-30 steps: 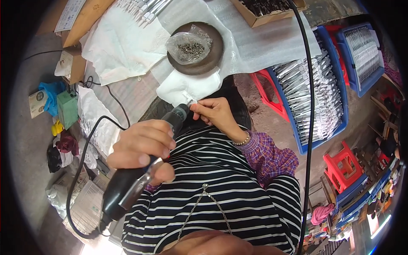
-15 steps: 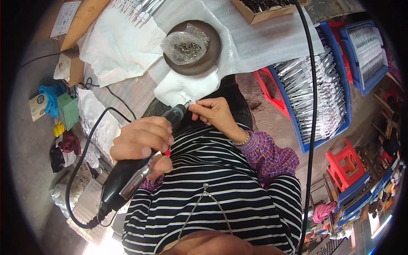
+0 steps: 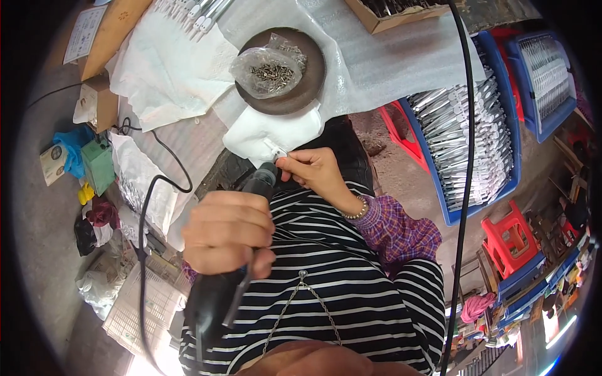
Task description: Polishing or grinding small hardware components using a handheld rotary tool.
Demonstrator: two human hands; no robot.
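Observation:
My left hand is wrapped round a black corded electric screwdriver, whose rear end is blurred. Its nose points up toward a small white plastic part, close by my right fingers. Thumb and forefinger of my right hand pinch that part over the edge of a white foam sheet. Whether the bit touches the part is hidden by the nose. Beyond lies a clear plastic bag of small screws on a round dark plate.
Blue crates of white and silver rods stand to the right, beside a red stool. A black cable hangs down on the right. The screwdriver's cord loops at the left. An open cardboard box sits at the back.
My left hand has moved a little right and turned, swinging the screwdriver's rear end toward my body and bringing it more upright in view. My right hand keeps its pinch, nearly still.

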